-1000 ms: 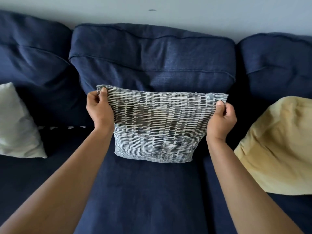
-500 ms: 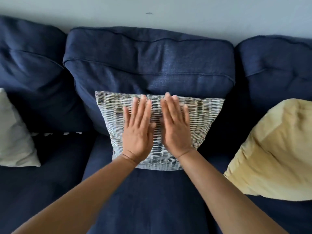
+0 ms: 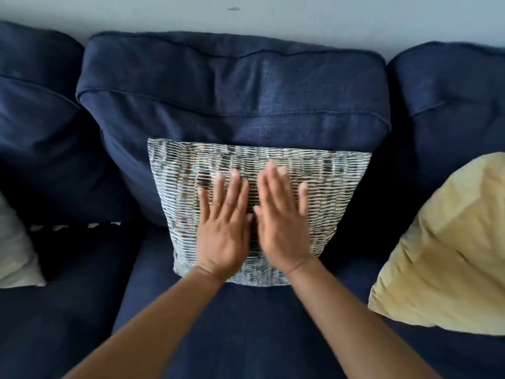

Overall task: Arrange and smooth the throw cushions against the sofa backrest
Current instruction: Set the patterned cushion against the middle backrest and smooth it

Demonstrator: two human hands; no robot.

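While both of your arms reach forward over the navy sofa (image 3: 246, 337), your left hand (image 3: 222, 231) and right hand (image 3: 281, 228) lie flat, palms down, on the face of the patterned cushion (image 3: 333, 192). Your left hand's fingers (image 3: 232, 192) are extended and only slightly fanned, the thumb tucked toward the right hand. Your right hand's fingers (image 3: 269, 187) are likewise straight and lightly parted, the little finger set a bit wider; their tips are blurred. Neither hand grips or pinches the fabric, and the two hands sit just beside each other near the cushion's centre.

That grey-and-white woven cushion stands on the middle seat, its lower edge on the seat's back edge and its top leaning against the middle back cushion (image 3: 232, 99), roughly centred on it and tilted a little to your left at the bottom.

At the sofa's right end, a pale yellow cushion (image 3: 448, 250) slumps on the seat, well apart from the patterned one. At the left edge, a white cushion (image 3: 16, 253) shows only in part. A pale wall (image 3: 300, 20) runs behind the backrest.
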